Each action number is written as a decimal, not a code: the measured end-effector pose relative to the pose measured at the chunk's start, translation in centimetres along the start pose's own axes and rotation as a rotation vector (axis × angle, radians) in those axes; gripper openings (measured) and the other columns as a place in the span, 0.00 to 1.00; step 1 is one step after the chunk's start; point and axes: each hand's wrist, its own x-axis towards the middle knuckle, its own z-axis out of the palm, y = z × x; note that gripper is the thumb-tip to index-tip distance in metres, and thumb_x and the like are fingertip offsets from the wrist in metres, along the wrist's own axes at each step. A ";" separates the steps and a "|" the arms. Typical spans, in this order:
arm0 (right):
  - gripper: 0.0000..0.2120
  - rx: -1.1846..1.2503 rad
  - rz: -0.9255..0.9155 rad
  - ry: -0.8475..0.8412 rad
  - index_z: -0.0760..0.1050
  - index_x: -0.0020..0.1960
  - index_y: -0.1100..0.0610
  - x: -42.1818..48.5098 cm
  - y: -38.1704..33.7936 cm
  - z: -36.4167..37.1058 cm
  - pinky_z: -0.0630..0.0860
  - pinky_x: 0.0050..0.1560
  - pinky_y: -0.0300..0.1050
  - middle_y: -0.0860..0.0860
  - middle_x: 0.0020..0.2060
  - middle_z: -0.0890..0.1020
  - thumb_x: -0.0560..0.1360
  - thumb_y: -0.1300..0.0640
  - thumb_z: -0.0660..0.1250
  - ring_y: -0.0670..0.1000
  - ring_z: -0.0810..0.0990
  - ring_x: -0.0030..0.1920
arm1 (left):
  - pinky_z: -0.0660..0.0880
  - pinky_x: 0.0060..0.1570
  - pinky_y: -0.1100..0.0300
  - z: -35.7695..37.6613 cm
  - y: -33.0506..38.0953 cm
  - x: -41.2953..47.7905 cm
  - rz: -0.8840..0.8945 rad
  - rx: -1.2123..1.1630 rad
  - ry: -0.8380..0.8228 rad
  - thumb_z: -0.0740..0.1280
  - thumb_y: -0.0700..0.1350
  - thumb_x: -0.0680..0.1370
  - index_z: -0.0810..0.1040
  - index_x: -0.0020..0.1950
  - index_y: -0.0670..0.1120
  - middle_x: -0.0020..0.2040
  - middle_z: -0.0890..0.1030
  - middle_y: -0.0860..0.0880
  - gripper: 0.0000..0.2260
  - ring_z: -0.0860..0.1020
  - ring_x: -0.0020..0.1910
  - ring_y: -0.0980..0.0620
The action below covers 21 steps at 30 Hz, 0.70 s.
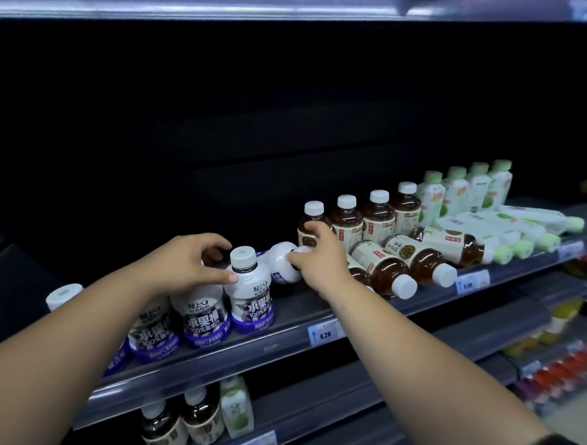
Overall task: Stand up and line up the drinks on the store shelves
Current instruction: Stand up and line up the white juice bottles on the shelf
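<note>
The toppled juice bottle (282, 265) is pinched, at what we take for its cap end, by our right hand (315, 258), the nearer hand. It lies on its side just left of those fingers, long axis roughly left-right along the shelf (224, 356). Our left hand (189, 264) curls over an upright juice bottle (205, 310) further left, and fallen tea bottles (385, 268) lie to the right, so we judge the gap tight.

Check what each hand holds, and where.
Right hand pinches the fallen white bottle by its cap end. Left hand grips an upright purple-label bottle around its top.
</note>
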 end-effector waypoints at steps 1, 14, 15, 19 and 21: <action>0.31 -0.002 -0.022 0.011 0.70 0.70 0.49 0.1 -0.5 -0.6 0.72 0.53 0.41 0.50 0.64 0.74 0.69 0.60 0.75 0.49 0.75 0.58 | 0.77 0.58 0.55 0.1 0.2 0.1 -0.006 -0.021 0.016 0.68 0.81 0.48 0.77 0.60 0.60 0.53 0.81 0.57 0.46 0.80 0.52 0.60; 0.14 -0.234 -0.167 -0.380 0.79 0.57 0.47 0.6 -3.3 -3.1 0.77 0.51 0.42 0.43 0.49 0.82 0.72 0.52 0.75 0.44 0.80 0.50 | 0.77 0.57 0.52 1.8 1.8 -0.1 -0.078 -0.085 0.145 0.71 0.64 0.73 0.82 0.55 0.62 0.51 0.82 0.61 0.13 0.79 0.52 0.60; 0.14 -0.239 -0.163 -0.392 0.79 0.57 0.47 0.6 -3.3 -3.3 0.75 0.48 0.40 0.43 0.49 0.82 0.72 0.52 0.75 0.44 0.80 0.50 | 0.77 0.57 0.52 1.7 2.0 -0.3 -0.087 -0.074 0.141 0.70 0.63 0.73 0.82 0.55 0.62 0.51 0.82 0.60 0.12 0.79 0.52 0.60; 0.14 -0.313 -0.183 -0.391 0.79 0.53 0.48 0.7 -3.8 -3.5 0.72 0.41 0.39 0.43 0.44 0.80 0.70 0.49 0.78 0.43 0.78 0.44 | 0.77 0.56 0.51 1.4 3.6 -0.2 -0.083 0.095 0.110 0.68 0.61 0.76 0.80 0.58 0.58 0.52 0.81 0.59 0.14 0.79 0.52 0.56; 0.13 -0.330 -0.198 -0.402 0.79 0.52 0.47 0.8 -3.8 -3.4 0.75 0.43 0.41 0.43 0.44 0.81 0.70 0.48 0.77 0.43 0.79 0.45 | 0.75 0.59 0.53 1.5 4.3 0.0 -0.074 0.117 0.105 0.68 0.59 0.77 0.77 0.64 0.57 0.55 0.78 0.59 0.17 0.78 0.56 0.55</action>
